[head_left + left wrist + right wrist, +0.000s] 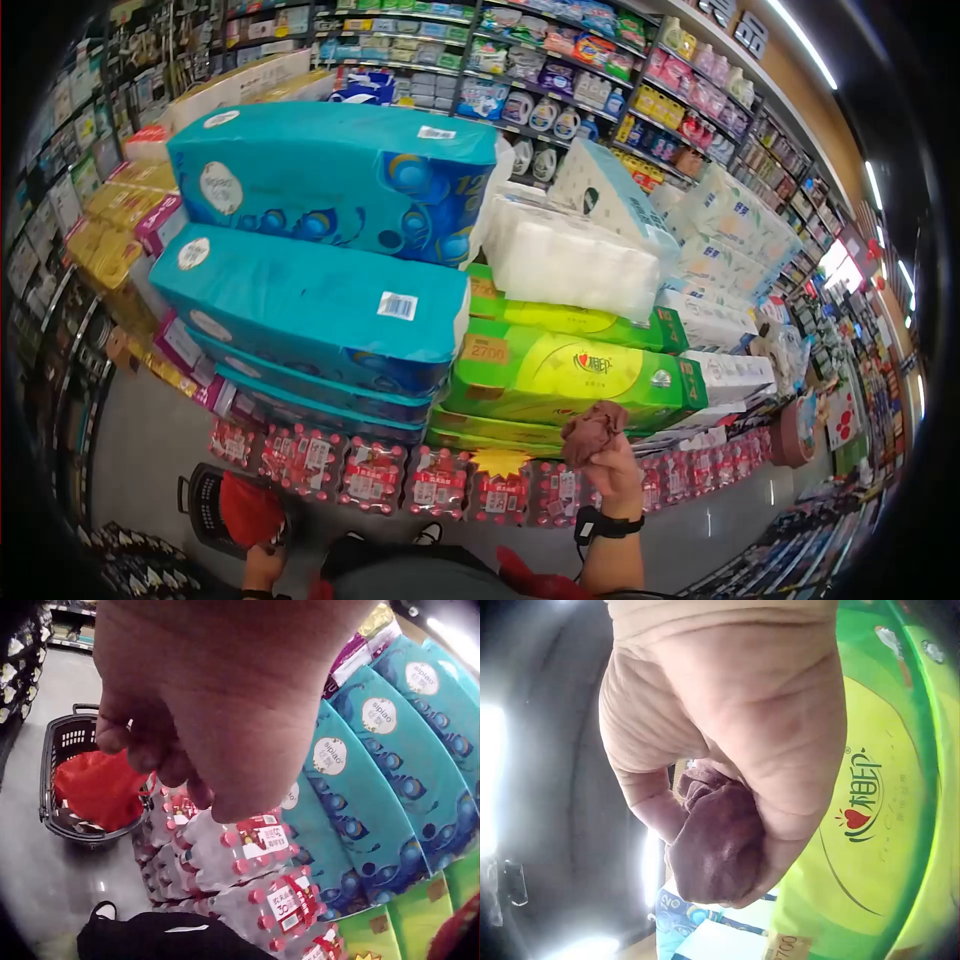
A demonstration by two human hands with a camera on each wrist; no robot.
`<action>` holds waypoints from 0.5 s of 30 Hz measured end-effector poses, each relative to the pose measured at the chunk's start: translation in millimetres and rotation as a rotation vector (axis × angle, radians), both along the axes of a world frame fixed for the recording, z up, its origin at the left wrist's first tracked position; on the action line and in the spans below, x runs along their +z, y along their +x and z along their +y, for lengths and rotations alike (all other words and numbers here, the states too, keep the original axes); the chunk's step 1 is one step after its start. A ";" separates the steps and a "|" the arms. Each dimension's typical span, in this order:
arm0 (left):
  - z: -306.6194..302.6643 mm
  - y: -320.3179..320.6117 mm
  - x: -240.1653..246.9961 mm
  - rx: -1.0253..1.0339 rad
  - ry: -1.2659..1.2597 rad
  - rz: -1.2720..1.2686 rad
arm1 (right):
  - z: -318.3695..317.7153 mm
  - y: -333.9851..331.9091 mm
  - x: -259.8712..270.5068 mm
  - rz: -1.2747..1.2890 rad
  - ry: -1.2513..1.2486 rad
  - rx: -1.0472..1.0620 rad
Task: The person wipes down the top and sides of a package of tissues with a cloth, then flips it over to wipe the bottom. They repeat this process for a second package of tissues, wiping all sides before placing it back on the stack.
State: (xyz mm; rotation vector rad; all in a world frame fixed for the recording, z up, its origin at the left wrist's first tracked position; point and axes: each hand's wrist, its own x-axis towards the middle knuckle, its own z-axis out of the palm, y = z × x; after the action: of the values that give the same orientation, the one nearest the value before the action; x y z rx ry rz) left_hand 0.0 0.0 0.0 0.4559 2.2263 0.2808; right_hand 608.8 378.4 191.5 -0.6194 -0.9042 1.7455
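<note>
My right hand (615,470) is raised in front of the stacked tissue packs, gripping a crumpled brown cloth (594,435). In the right wrist view the fingers and thumb curl round the bunched cloth (716,844), and its folds show between them. Low at my left side hangs my left hand (263,568), with loosely curled fingers and nothing seen in them. Nearest to it is a black shopping basket (46,780) on the floor, holding a red cloth bag (101,791). Part of the basket's near side is hidden in the head view.
Teal tissue packs (310,300) and green tissue packs (570,375) are piled waist-high ahead, with a white roll pack (575,250) on top. Shrink-wrapped bottles with red caps (370,475) line the base. Shelves of detergent (545,115) stand behind; grey floor (130,430) shows at left.
</note>
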 end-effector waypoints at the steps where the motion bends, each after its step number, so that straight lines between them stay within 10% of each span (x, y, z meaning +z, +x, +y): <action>1: -4.3 -17.7 2.8 0.032 0.081 0.025 | -8.4 -13.4 -9.2 0.018 -0.026 -0.056; 5: 48.2 -11.1 -58.1 -0.207 0.571 0.402 | 14.9 2.8 -0.6 -0.131 0.106 -0.246; 15: 255.4 -120.4 197.9 -0.549 1.031 1.068 | -24.8 -139.7 28.6 -0.331 0.217 -0.437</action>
State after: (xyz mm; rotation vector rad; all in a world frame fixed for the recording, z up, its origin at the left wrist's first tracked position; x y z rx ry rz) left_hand -120.4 255.4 197.9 2.1229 2.6017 1.0767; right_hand 469.2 353.5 220.1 -0.9008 -1.0736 1.1564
